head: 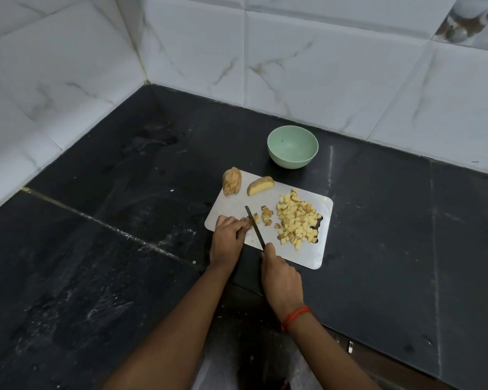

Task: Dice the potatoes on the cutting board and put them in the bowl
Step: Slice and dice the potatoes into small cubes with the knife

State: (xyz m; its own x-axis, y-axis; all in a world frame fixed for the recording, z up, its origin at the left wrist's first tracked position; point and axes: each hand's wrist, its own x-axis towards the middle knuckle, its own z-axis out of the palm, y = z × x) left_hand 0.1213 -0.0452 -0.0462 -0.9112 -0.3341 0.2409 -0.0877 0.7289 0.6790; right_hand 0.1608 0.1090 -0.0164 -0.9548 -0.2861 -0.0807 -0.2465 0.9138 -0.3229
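Note:
A pale cutting board (pixel 299 254) lies on the black counter. My right hand (pixel 281 280) grips the handle of a dark knife (pixel 254 226), whose blade points away across the board. My left hand (pixel 228 236) pinches a small potato strip (pixel 250 219) against the board just left of the blade. A few fresh cubes (pixel 266 215) lie right of the blade, and a heap of diced potato (pixel 296 220) covers the board's right side. Two uncut potato pieces (pixel 232 181) (pixel 260 186) sit at the board's far edge. The green bowl (pixel 292 146) stands behind the board with nothing visible inside.
The black stone counter (pixel 110 249) runs left and right of the board. White marble-look tiled walls (pixel 335 66) close it off behind and at the left, meeting in a corner. The counter's front edge drops away near my right forearm.

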